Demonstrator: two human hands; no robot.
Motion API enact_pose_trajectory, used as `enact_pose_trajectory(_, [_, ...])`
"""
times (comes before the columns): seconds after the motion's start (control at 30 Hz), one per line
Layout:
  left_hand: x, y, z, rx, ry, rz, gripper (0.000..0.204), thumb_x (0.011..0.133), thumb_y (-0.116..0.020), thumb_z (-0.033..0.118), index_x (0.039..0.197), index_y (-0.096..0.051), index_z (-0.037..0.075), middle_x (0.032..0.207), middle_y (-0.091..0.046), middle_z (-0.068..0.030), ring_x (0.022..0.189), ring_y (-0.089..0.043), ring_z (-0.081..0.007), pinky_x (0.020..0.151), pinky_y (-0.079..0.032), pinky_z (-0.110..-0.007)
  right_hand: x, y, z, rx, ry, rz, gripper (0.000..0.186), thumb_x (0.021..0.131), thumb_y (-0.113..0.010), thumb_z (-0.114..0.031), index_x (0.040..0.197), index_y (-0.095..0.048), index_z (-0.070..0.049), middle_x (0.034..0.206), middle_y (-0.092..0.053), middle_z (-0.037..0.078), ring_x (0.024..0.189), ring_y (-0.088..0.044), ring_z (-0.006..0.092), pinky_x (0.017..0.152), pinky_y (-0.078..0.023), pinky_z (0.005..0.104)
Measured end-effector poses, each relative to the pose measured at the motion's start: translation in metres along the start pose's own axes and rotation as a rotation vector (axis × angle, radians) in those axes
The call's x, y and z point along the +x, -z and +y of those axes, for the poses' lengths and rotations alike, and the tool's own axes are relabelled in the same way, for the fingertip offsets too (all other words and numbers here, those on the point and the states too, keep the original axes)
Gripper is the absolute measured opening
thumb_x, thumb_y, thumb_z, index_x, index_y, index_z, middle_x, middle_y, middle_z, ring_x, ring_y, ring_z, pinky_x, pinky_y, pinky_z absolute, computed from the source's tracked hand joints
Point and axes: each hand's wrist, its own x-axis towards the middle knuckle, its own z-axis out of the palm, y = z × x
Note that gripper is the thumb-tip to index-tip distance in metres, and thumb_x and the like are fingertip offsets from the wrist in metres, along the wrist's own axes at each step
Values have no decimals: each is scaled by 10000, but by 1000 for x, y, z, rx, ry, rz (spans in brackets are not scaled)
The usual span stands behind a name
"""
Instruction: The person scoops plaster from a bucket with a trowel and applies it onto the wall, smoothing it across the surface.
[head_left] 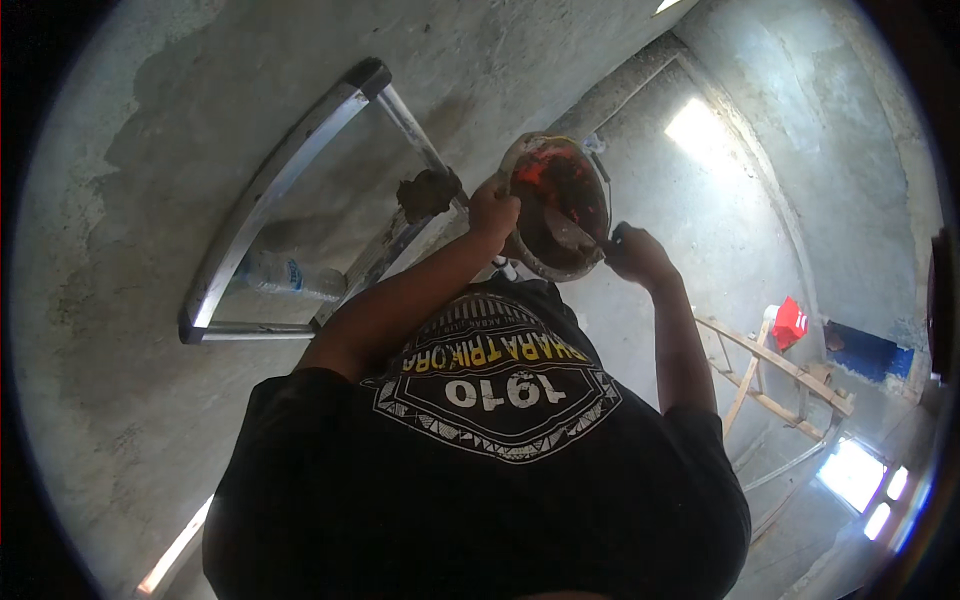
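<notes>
A mortar-crusted bucket is in front of my chest, its inside streaked bright red and dark. My left hand is closed on the bucket's left rim. In my right hand, at the opposite side, is the dark handle of a trowel. The trowel's blade reaches into the bucket, over the dark, wet-looking mix at the bottom. Just left of my left hand, a dark lump of what looks like mortar sits on the metal ladder.
The ladder's metal frame rises close on my left, by a grey plastered wall. A clear plastic bottle shows within the frame. Farther off at the right are a wooden trestle-like frame, a red object and a blue panel.
</notes>
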Motion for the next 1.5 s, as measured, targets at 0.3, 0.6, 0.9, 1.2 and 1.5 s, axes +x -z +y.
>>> enact_pose_trajectory(0.3, [16, -3, 1, -25, 23, -19, 73, 659, -593, 27, 727, -572, 42, 635, -541, -22, 562, -489, -139, 538, -384, -309, 101, -58, 14, -468, 597, -214, 238, 810, -581, -177, 909, -636, 32, 816, -661, 211, 714, -667, 323, 622, -533, 411])
enact_pose_trajectory(0.6, [23, -6, -14, 11, -121, 1, 136, 672, -588, 42, 804, -600, 12, 656, -561, -34, 578, -510, -135, 540, -400, -319, 91, -33, 24, 501, -33, -751, 310, 922, -506, -258, 1035, -634, 0, 720, -647, 127, 544, -600, 204, 478, -481, 322])
enact_pose_trajectory(0.9, [-1, -8, 31, 113, -6, 60, 172, 667, -570, 74, 809, -624, -7, 744, -634, -147, 750, -636, -281, 665, -465, -410, -1, -23, 77, 1370, -87, -546, 426, 913, -488, -324, 1158, -560, 18, 906, -645, 112, 548, -544, 126, 420, -422, 243])
enact_pose_trajectory(1.2, [-48, 14, 102, -261, 154, 42, 128, 669, -592, 8, 792, -588, 41, 692, -538, -24, 607, -513, -162, 556, -412, -303, -71, 28, 62, 1563, 16, -316, 503, 878, -505, -314, 1180, -496, 87, 905, -623, 170, 483, -541, 132, 377, -426, 222])
enact_pose_trajectory(1.5, [-70, 59, 142, -540, 338, -35, 369, 681, -583, -11, 1045, -547, 36, 930, -531, -74, 853, -516, -197, 685, -432, -353, -83, 54, 48, 1531, 238, -303, 603, 839, -549, -335, 1164, -457, 165, 885, -609, 224, 439, -538, 148, 357, -422, 223])
